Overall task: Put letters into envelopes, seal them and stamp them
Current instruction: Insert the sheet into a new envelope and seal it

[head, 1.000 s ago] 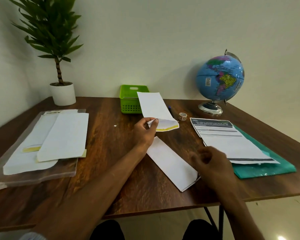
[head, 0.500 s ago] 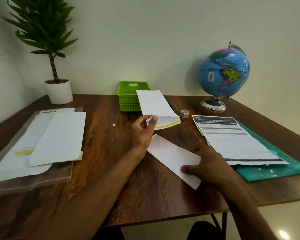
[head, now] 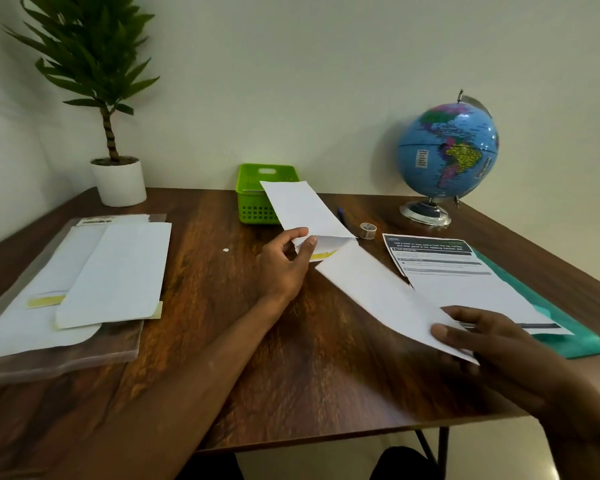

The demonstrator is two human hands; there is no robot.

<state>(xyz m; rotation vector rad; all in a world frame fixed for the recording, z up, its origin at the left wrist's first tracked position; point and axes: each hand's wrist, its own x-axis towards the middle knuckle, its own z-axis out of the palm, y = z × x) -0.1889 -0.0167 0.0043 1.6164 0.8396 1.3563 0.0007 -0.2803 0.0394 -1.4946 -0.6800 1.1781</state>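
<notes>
White envelope [head: 303, 209] pinched at its open mouth by my left hand [head: 284, 263], above the worktop [head: 201, 271] | folded letter [head: 388, 292] gripped at its near end by my right hand [head: 482, 344], far end at the envelope's mouth

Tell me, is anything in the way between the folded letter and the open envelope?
Nothing visible. The right hand holds the folded letter, its far end already at the mouth of the envelope that the left hand pinches open.
</notes>
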